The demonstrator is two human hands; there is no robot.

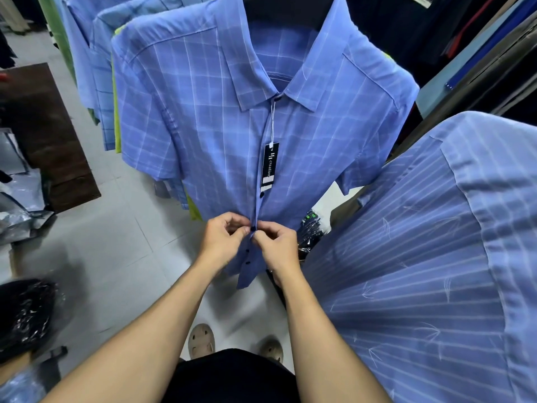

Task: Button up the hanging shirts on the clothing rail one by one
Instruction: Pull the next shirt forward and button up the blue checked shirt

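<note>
A blue checked short-sleeved shirt [203, 117] hangs facing me, with a black swing tag [269, 165] dangling from its collar button. Dark buttons run down its placket. My left hand [222, 242] pinches the placket's left edge low on the shirt. My right hand [277, 245] pinches the right edge, and a dark button [252, 228] shows between the fingertips of both hands. One button [261, 195] above looks fastened; two more [248, 251] sit below my hands.
A blue striped shirt [436, 271] hangs close on my right. More blue and lime-green shirts [98, 82] hang behind on the left. Dark garments fill the upper right. A brown board [49, 135] and plastic-wrapped bundles [20, 210] lie on the tiled floor at left.
</note>
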